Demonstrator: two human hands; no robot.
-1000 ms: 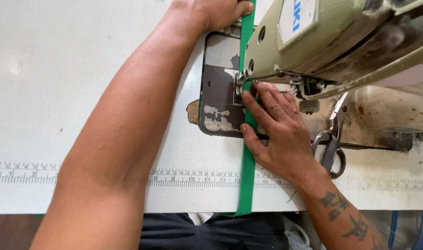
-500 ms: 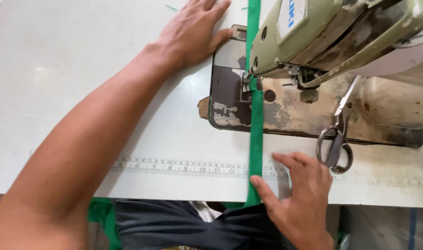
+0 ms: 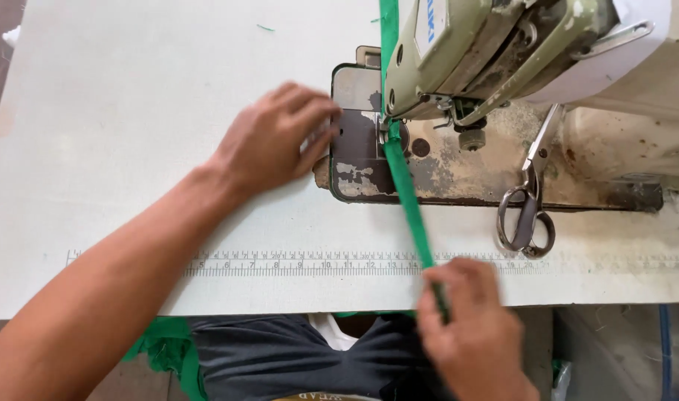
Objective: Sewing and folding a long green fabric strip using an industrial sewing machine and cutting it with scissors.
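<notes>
Left hand (image 3: 276, 141) flat with loose fingers on the pale matte bench (image 3: 131, 111), fingertips at the worn metal plate (image 3: 354, 160), narrow green strip (image 3: 406, 193) running under the sewing machine (image 3: 488, 52), needle hidden, right hand (image 3: 469, 327) pinching the strip's near end, steel scissors (image 3: 529, 200) right

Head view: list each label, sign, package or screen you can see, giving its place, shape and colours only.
Maker's label: on the sewing machine head, top centre; blue marks on a pale panel.
Printed ruler strip: along the table's near edge; long, thin, dark marks on white.
No packages or screens.
</notes>
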